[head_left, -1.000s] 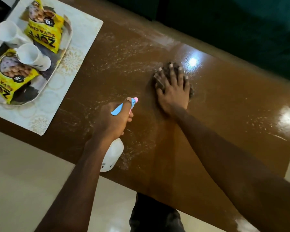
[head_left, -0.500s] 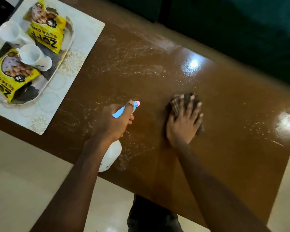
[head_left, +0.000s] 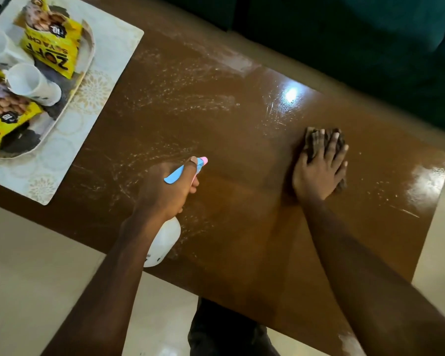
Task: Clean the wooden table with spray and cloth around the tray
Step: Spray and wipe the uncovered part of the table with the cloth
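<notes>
The brown wooden table [head_left: 242, 227] is glossy, with white spray streaks across its left and far parts. My left hand [head_left: 165, 191] grips a white spray bottle [head_left: 162, 242] with a blue trigger and pink nozzle, held over the table's near edge and pointing right. My right hand [head_left: 319, 170] presses flat, fingers straight, on a dark checked cloth [head_left: 316, 136] on the right half of the table. The tray [head_left: 88, 60] sits at the far left on a pale placemat [head_left: 62, 160].
The tray carries two yellow snack packets [head_left: 52, 44] and two white cups [head_left: 28, 83]. A dark green sofa [head_left: 357, 47] runs along the table's far side. Pale floor tiles [head_left: 23, 278] lie below the near edge, and a dark trouser leg [head_left: 226, 332] shows under the table.
My right hand has slid the cloth from the table's far middle toward the near right side. My left hand with the spray bottle has stayed nearly still.
</notes>
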